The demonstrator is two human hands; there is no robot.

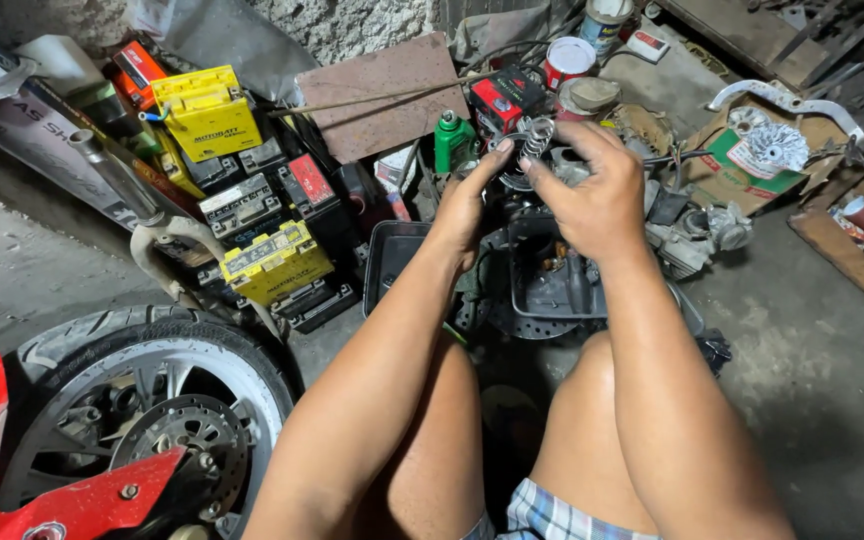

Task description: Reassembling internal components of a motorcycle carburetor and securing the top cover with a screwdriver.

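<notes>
Motorcycle repair workshop: stacked batteries (pixel 252 200), wheel (pixel 142 400), engine parts (pixel 692 235).

A coil spring (pixel 538 136) sits between both hands, batteries (pixel 252 215) to the left, wheel (pixel 142 410) nearer.

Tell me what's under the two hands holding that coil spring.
Below the left hand and right hand with the coil spring sits a dark plastic tray over a toothed disc. The tray's contents are mostly covered.

Bare concrete floor (pixel 812 380). On it: stacked batteries (pixel 272 262), black tray (pixel 392 262), motorcycle wheel (pixel 152 400), cardboard box (pixel 752 165), paint cans (pixel 569 60) by the wall.
</notes>
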